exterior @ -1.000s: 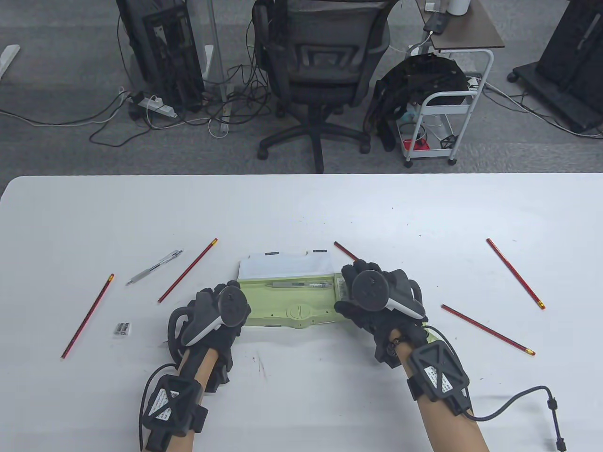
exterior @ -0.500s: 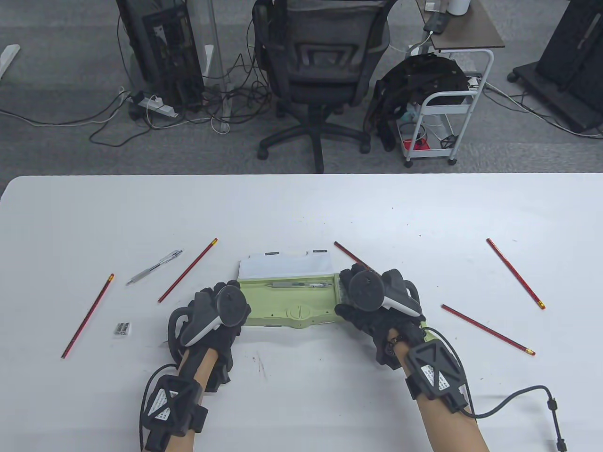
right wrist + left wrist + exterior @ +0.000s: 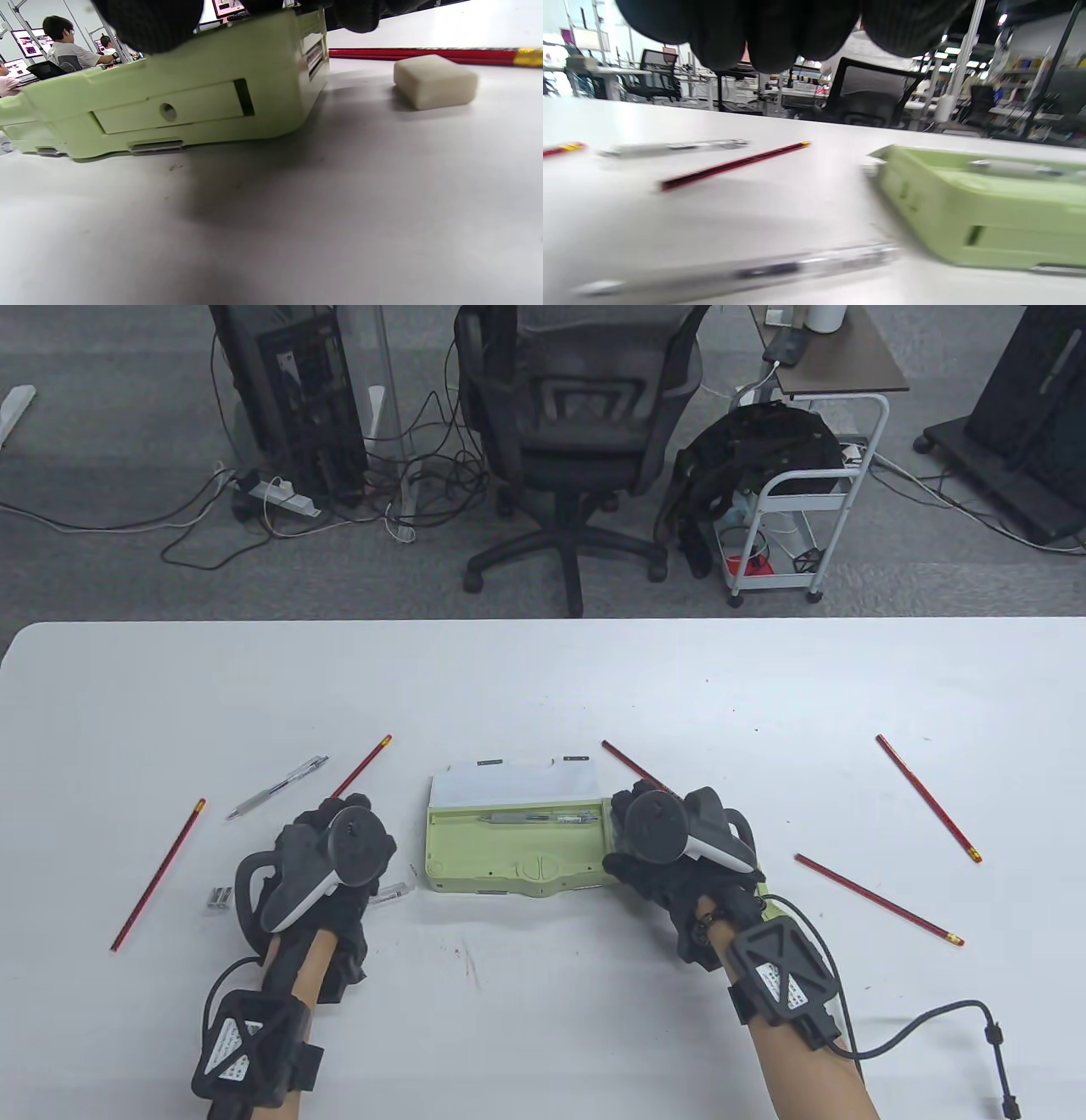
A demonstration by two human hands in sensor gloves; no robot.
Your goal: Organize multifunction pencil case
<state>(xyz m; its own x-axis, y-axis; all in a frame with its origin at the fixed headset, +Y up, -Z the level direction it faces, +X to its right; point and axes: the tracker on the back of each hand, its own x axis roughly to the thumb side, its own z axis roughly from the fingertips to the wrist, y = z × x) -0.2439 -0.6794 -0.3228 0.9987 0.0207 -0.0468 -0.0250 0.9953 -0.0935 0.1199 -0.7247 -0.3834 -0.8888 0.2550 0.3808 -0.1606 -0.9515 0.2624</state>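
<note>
The green pencil case (image 3: 509,861) lies open at the table's middle, its white-lined lid (image 3: 509,785) folded back. One pen (image 3: 534,818) rests in its tray. My right hand (image 3: 624,836) grips the case's right end, fingers (image 3: 148,21) over its top edge. My left hand (image 3: 339,819) hovers left of the case, apart from it, over the near end of a red pencil (image 3: 366,757); its fingers (image 3: 772,34) hang loosely and hold nothing. A clear pen (image 3: 392,892) lies on the table by the case's near left corner, also low in the left wrist view (image 3: 755,271).
More red pencils lie at the far left (image 3: 157,875), behind the case's right end (image 3: 628,761), and on the right (image 3: 927,797) (image 3: 878,899). A clear pen (image 3: 277,787) and a small sharpener (image 3: 221,897) sit on the left. An eraser (image 3: 435,80) lies right of the case.
My left hand has let go of the case's left end and moved left, uncovering the clear pen beside the case. The right hand has barely moved.
</note>
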